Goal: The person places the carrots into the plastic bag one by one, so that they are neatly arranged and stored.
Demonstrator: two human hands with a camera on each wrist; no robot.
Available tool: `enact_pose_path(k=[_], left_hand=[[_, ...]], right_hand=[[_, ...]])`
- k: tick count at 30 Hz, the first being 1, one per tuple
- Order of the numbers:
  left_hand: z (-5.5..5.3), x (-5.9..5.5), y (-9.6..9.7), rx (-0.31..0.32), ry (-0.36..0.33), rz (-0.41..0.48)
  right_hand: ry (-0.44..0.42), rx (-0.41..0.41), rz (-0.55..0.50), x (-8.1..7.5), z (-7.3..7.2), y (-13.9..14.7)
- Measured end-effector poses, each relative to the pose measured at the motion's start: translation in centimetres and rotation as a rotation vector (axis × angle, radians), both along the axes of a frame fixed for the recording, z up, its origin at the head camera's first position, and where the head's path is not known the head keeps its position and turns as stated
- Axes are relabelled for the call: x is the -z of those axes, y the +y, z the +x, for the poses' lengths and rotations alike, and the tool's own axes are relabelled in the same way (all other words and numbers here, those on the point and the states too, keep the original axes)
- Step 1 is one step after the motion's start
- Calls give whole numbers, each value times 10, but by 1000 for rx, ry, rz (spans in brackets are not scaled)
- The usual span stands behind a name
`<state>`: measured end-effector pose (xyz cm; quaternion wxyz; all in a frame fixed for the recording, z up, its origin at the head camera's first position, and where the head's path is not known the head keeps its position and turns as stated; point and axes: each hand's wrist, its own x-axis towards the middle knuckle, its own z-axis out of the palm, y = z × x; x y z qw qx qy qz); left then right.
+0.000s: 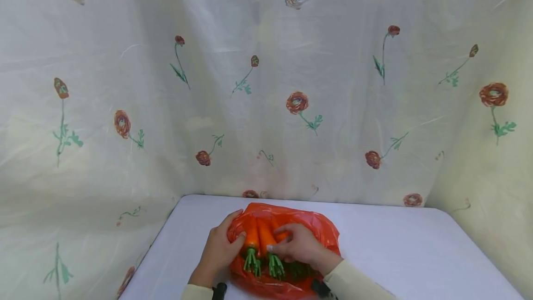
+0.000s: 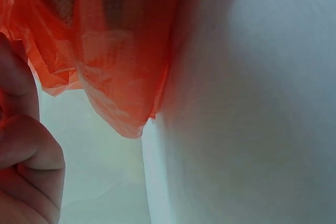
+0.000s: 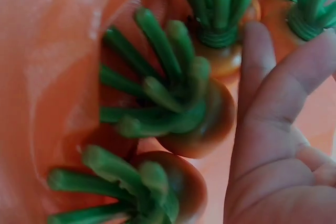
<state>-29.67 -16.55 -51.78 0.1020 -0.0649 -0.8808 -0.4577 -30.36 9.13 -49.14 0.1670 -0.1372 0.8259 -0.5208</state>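
Note:
Several orange carrots with thick green stem tops lie in an open red plastic bag (image 1: pixel 326 230) on the table. At the bag's left side, my left hand (image 1: pixel 220 246) grips its edge, thumb over the rim beside the leftmost carrot (image 1: pixel 251 237). In the left wrist view, curled fingers (image 2: pixel 31 145) show next to the crinkled bag (image 2: pixel 115 77). My right hand (image 1: pixel 300 244) reaches in from the right, thumb against the middle carrot (image 1: pixel 264 235) near its stems. The right wrist view shows its extended thumb and finger (image 3: pixel 310 72) among the carrots, with another carrot (image 3: pixel 210 124) beside them.
The white table (image 1: pixel 387 244) extends to both sides of the bag. Behind it hangs a pale curtain (image 1: pixel 333 128) printed with red flowers, which also closes off the left and right sides. Dark bands show at both wrists.

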Motion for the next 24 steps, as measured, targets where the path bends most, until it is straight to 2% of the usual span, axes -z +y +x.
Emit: enact_pose_path(k=[10,17,24], left_hand=[[1,-1,0,6,14,-7],[2,0,1,-2,12,-11],[1,-1,1,-4,-5,-15]], right_hand=[[21,58,44,-1,2,-5],[41,74,48,0,1,-4],[67,70,74,-4,6,-3]])
